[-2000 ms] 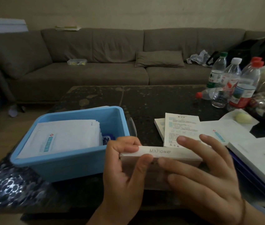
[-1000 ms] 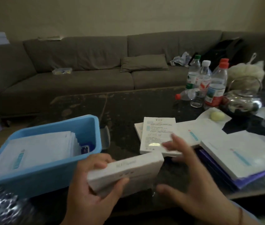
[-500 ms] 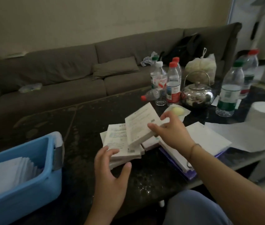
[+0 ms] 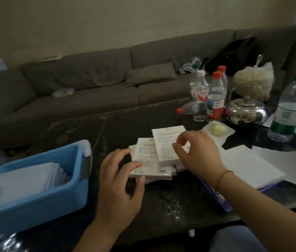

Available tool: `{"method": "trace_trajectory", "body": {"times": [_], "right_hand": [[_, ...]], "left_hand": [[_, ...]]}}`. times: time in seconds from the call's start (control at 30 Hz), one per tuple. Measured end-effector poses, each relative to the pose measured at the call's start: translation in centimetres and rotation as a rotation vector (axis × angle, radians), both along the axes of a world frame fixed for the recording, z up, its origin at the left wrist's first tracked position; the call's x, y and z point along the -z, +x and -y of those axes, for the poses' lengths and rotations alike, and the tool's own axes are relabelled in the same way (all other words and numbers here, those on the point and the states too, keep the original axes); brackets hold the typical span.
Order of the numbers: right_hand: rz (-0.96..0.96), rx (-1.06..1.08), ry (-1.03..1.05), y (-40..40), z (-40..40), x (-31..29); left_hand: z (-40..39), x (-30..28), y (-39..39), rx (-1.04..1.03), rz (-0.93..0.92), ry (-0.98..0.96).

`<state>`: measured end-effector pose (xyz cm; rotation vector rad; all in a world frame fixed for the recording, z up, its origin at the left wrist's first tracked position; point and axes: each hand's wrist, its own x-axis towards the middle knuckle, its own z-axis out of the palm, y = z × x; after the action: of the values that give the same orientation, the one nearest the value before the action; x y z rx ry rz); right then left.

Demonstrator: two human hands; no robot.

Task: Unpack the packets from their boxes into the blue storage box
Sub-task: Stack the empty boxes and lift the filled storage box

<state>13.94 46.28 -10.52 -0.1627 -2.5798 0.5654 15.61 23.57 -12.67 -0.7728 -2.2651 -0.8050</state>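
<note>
On the dark desk (image 4: 161,200), between our two hands, lies a loose pile of white boxes (image 4: 150,160). Our right hand (image 4: 198,153) hovers over the top box (image 4: 167,144), fingers curled but spread, gripping nothing. Our left hand (image 4: 120,180) is open, its fingertips touching the pile's left edge. The blue storage box (image 4: 40,202) sits left of it, with white packets (image 4: 21,180) inside. Half a second ago the right hand held that top box tilted; now it lies flat, released.
</note>
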Motion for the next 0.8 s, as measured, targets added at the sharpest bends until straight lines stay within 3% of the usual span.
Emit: {"method": "trace_trajectory", "body": {"times": [0.1, 0.17, 0.27, 0.33, 0.43, 0.53, 0.7, 0.8], "right_hand": [[0.07, -0.236, -0.058, -1.4, 4.6, -1.4], [0.189, -0.389, -0.183, -3.5, 7.6, -1.6], [0.372, -0.503, -0.305, -7.7, 12.1, -1.2], [0.504, -0.503, -0.535, -10.6, 15.2, -0.6], [0.665, -0.454, -0.99, -14.7, 19.2, 0.4], [0.812, -0.403, -1.245, -18.2, 21.5, 1.3], [0.865, -0.34, -1.272, -23.5, 24.2, 4.3], [0.936, -0.364, -1.248, -23.3, 25.5, 3.0]], "left_hand": [[5.8, -4.1, -0.8, -0.148, -0.235, -0.003], [10.8, -6.1, -2.1, -0.337, -0.221, 0.015], [18.8, -7.4, -5.0, -0.591, 0.073, 0.15], [23.9, -7.8, -7.5, -0.662, 0.368, 0.342], [30.0, -7.9, -10.5, -0.607, 0.831, 0.736], [34.3, -6.3, -13.3, -0.527, 1.092, 0.946], [36.4, -2.0, -16.5, -0.434, 1.369, 0.948], [35.3, -1.6, -17.3, -0.445, 1.374, 0.843]]}}
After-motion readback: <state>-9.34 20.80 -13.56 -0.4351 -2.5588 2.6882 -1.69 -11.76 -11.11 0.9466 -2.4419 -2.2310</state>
